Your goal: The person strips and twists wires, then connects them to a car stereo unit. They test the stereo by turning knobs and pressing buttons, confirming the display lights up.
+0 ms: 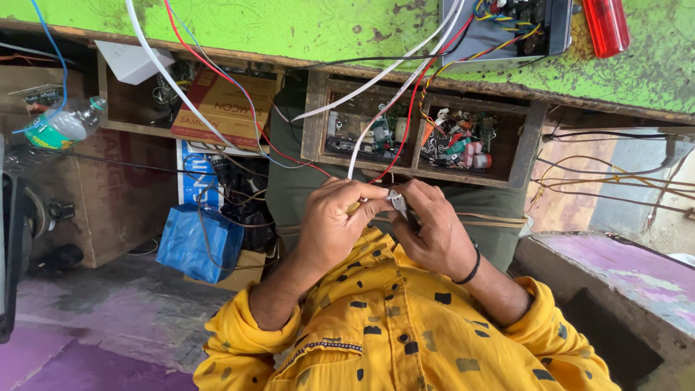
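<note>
The left hand (334, 221) pinches a white wire (356, 156). The right hand (434, 235) squeezes small metal pliers (397, 201) shut on its end. Both hands touch, close to the yellow shirt (391, 318)

One view only, from the head camera, looking steeply down the person's own chest. The yellow shirt (391, 326) fills the frame's 6 o'clock edge, very near the lens. The green bench top (289, 25) runs along 12 o'clock, its open wooden compartments (420, 130) just below. Both hands (384, 224) meet close in at centre frame. Floor shows at 8 o'clock, farther off.
</note>
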The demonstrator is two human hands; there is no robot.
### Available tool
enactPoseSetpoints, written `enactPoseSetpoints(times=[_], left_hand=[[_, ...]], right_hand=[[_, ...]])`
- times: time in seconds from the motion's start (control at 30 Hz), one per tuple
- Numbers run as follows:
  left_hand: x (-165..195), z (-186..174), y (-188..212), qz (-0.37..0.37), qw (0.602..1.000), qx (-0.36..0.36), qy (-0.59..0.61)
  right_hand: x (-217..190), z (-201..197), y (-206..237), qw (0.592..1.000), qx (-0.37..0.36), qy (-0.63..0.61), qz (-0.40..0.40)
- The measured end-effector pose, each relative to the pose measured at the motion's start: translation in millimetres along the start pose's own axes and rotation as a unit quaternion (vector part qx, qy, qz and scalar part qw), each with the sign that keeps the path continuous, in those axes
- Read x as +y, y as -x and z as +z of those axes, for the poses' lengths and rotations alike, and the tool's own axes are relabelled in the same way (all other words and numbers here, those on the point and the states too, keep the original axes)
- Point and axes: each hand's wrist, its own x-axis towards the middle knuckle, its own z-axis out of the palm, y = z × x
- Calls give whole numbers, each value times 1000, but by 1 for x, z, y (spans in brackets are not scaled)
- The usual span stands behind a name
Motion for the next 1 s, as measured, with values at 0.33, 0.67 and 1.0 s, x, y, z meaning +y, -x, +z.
enactPoseSetpoints(times=[0.33, 0.67, 1.0], left_hand=[[6, 0, -1, -61, 997, -22, 38], [11, -24, -2, -2, 997, -75, -11], [-49, -18, 14, -173, 853, -152, 469]], right_hand=[[5, -6, 3, 995, -53, -64, 61], [6, 11, 11, 990, -39, -89, 106], [28, 18, 17, 796, 27, -603, 51]])
